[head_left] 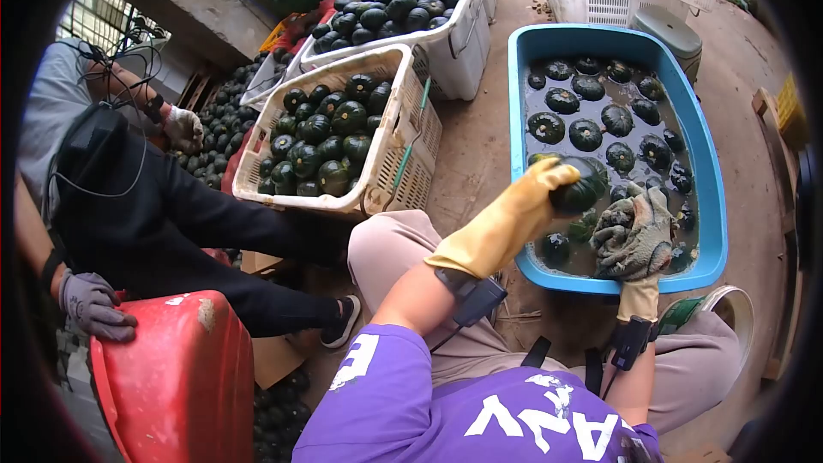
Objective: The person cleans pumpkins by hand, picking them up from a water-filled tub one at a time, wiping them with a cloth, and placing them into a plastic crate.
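Note:
My left hand (542, 190), in a yellow rubber glove, grips a dark green round squash (580, 185) above the water of a blue tub (518, 133). My right hand (636, 244) is over the tub's near right part, close to the held squash. A wet grey cloth (630, 236) is bunched around it and hides most of the fingers; a yellow glove cuff shows at the wrist. Several dark green squashes (585, 135) float in the murky water. Both wrists carry small black devices.
A cream crate (399, 163) of squashes stands left of the tub, with white crates (463, 51) of more behind. At left, another person's gloved hand (96, 307) rests on a red container (184, 377). A grey stool (669, 32) stands behind the tub.

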A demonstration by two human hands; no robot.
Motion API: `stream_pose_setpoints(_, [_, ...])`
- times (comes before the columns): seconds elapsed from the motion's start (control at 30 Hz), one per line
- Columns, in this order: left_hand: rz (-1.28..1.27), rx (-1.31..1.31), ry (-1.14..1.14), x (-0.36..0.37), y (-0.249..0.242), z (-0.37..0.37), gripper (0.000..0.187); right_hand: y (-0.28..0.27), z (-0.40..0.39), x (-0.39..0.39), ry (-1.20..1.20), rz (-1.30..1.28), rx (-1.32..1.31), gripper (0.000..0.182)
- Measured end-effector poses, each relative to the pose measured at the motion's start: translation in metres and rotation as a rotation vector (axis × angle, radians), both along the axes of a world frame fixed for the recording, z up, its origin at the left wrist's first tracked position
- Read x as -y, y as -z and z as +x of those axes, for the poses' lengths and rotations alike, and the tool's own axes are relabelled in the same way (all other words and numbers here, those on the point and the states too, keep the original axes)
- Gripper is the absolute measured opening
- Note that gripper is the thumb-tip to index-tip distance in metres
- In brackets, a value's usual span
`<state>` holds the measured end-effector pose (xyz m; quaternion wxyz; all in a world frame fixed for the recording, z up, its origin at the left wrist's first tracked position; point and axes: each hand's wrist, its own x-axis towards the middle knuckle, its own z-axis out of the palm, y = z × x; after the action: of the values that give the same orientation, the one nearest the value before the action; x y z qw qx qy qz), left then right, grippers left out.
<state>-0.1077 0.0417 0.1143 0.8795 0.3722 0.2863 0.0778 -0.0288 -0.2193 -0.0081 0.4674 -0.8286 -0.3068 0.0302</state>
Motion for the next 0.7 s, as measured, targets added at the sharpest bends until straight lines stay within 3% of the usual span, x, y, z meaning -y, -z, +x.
stream_pose_setpoints(0.03, [-0.075,0.066,-0.068,-0.038,0.017,0.003,0.058,-0.005,0.001,-0.005,-0.003,0.001,0.022,0.044])
stream_pose_setpoints(0.1, [-0.299,0.049,-0.531,-0.090,-0.023,-0.023,0.041,-0.018,0.007,-0.020,-0.006,0.005,0.088,0.044])
stream_pose_setpoints(0.13, [-0.194,0.201,-0.757,-0.115,-0.027,-0.041,0.037,-0.026,0.012,-0.029,-0.013,0.006,0.135,0.044])
stream_pose_setpoints(0.17, [-0.063,0.345,-0.973,-0.151,-0.020,-0.057,0.036,-0.032,0.016,-0.036,-0.009,0.002,0.185,0.044])
stream_pose_setpoints(0.2, [-0.081,0.586,-0.864,-0.238,0.041,-0.094,0.040,-0.038,0.021,-0.045,-0.013,0.008,0.216,0.044])
stream_pose_setpoints(0.23, [0.480,0.019,-1.307,-0.212,0.038,-0.082,0.043,-0.042,0.023,-0.048,-0.003,0.010,0.226,0.044])
stream_pose_setpoints(0.3, [0.170,0.231,-1.004,-0.171,0.013,-0.084,0.048,-0.042,0.029,-0.051,0.009,0.045,0.197,0.044])
stream_pose_setpoints(0.37, [0.625,0.054,-0.477,-0.106,0.004,-0.038,0.054,-0.042,0.035,-0.053,0.026,0.068,0.181,0.044])
stream_pose_setpoints(0.43, [1.033,0.002,0.138,-0.032,-0.011,-0.011,0.059,-0.050,0.032,-0.050,0.101,-0.051,0.377,0.047])
stream_pose_setpoints(0.47, [1.434,-0.036,0.378,-0.018,0.008,0.001,0.058,-0.047,0.035,-0.051,0.082,-0.163,0.352,0.050])
stream_pose_setpoints(0.5, [1.622,-0.186,0.758,0.004,-0.012,0.009,0.055,-0.040,0.044,-0.054,-0.006,-0.418,0.386,0.057])
stream_pose_setpoints(0.53, [1.678,-0.152,1.262,0.005,0.005,0.030,0.060,-0.003,0.048,-0.052,-0.080,-0.040,0.146,0.058])
stream_pose_setpoints(0.57, [1.652,0.015,1.342,0.008,0.035,0.034,0.048,0.031,0.048,-0.050,-0.173,0.347,-0.104,0.058])
stream_pose_setpoints(0.63, [1.599,0.311,1.138,-0.001,0.021,-0.009,0.031,0.036,0.024,-0.034,-0.159,0.528,-0.404,0.050])
stream_pose_setpoints(0.7, [1.573,0.012,1.394,0.001,0.030,-0.002,0.028,0.065,0.013,-0.010,-0.207,0.892,-0.866,0.044])
